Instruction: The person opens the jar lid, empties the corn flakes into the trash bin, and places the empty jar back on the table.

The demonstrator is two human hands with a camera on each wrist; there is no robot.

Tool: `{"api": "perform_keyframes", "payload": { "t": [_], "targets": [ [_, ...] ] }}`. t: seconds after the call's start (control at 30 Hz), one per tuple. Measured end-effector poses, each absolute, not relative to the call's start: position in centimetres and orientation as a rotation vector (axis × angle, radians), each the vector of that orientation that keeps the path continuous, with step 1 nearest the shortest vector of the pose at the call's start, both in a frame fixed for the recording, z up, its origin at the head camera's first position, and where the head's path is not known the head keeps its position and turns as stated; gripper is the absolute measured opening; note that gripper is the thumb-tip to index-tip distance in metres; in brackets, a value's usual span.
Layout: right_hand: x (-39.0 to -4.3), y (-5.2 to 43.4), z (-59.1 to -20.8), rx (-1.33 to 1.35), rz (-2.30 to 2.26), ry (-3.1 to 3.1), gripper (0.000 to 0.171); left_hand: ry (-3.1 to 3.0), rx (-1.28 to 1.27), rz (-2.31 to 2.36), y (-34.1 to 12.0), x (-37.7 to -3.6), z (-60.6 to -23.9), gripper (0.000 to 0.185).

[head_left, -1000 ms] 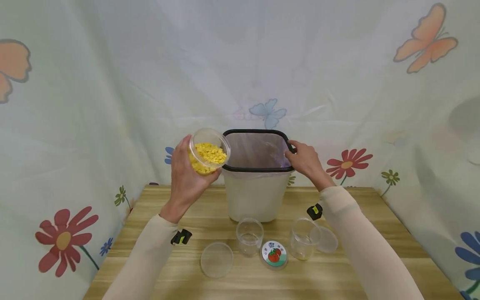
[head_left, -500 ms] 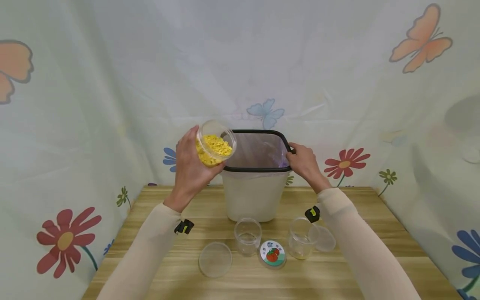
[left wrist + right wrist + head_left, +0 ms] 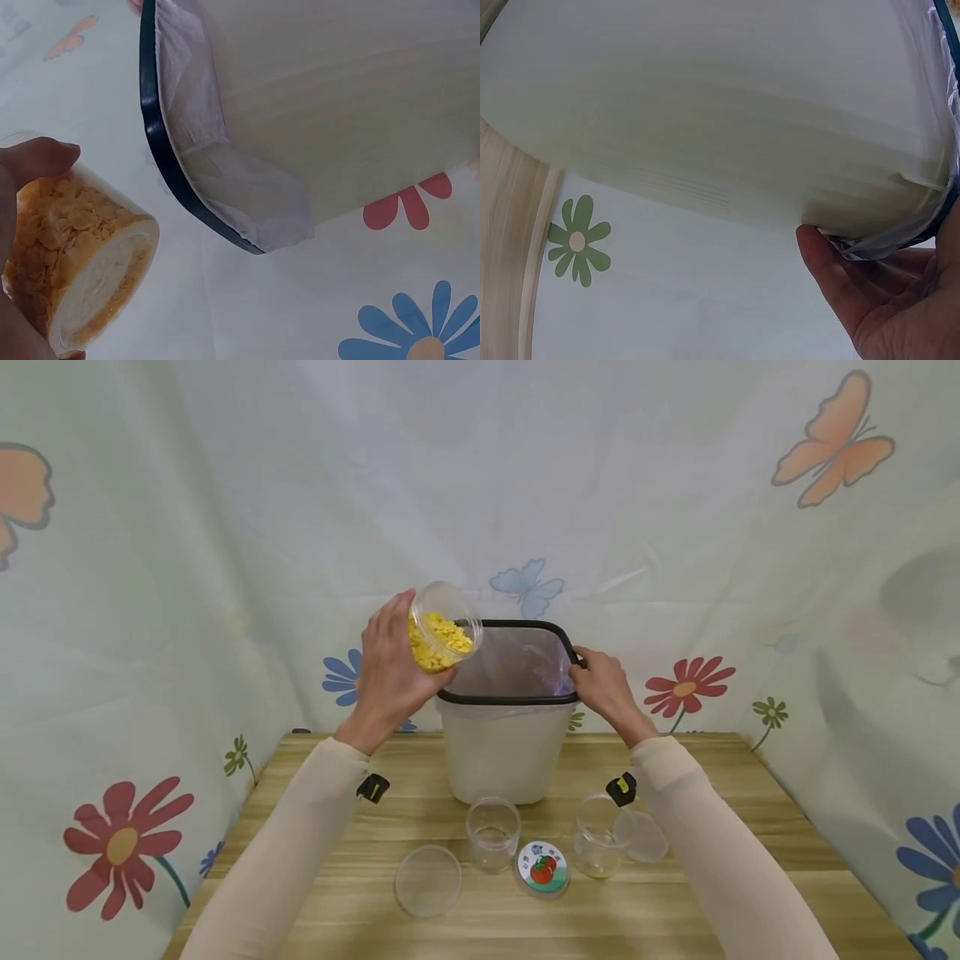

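My left hand [image 3: 390, 664] grips a clear plastic jar [image 3: 448, 602] holding yellow flakes [image 3: 442, 642]. The jar is tilted, its mouth facing right, over the left rim of a white trash can [image 3: 504, 752]. In the left wrist view the flakes [image 3: 64, 232] show through the jar's wall, and its base [image 3: 105, 281] faces that camera. A black rim [image 3: 513, 700] runs round the can's top and holds a thin plastic liner [image 3: 517, 652]. With my right hand [image 3: 606, 683] I hold the rim's right side; in the right wrist view the thumb [image 3: 825, 262] lies against the can's outside.
On the wooden table [image 3: 337, 910] before the can stand two clear jars [image 3: 492, 839] [image 3: 598, 852]. Between them lies a round lid with a tomato picture [image 3: 542, 868]. Clear lids lie to the left [image 3: 428, 881] and right [image 3: 647, 839]. A printed curtain [image 3: 360, 485] hangs behind.
My left hand has lifted the jar and moved it rightward to the can's rim, tipping it further. The flakes have slid toward its mouth. The right hand keeps its hold on the rim.
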State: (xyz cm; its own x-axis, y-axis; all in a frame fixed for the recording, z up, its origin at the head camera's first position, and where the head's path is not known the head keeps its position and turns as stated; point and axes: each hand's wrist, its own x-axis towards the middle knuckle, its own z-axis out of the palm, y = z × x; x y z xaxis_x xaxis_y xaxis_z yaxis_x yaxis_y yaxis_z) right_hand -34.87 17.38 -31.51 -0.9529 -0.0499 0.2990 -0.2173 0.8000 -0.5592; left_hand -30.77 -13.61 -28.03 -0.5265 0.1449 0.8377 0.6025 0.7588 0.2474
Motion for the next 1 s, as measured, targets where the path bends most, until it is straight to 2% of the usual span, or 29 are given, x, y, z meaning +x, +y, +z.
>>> {"api": "perform_keyframes", "payload": {
  "t": [1.0],
  "targets": [
    [-35.0,16.8,-31.6,0.18,0.908,-2.726,0.05,-2.168,-0.598,-0.172,-13.3,-34.2,-26.6,0.097]
  ]
}}
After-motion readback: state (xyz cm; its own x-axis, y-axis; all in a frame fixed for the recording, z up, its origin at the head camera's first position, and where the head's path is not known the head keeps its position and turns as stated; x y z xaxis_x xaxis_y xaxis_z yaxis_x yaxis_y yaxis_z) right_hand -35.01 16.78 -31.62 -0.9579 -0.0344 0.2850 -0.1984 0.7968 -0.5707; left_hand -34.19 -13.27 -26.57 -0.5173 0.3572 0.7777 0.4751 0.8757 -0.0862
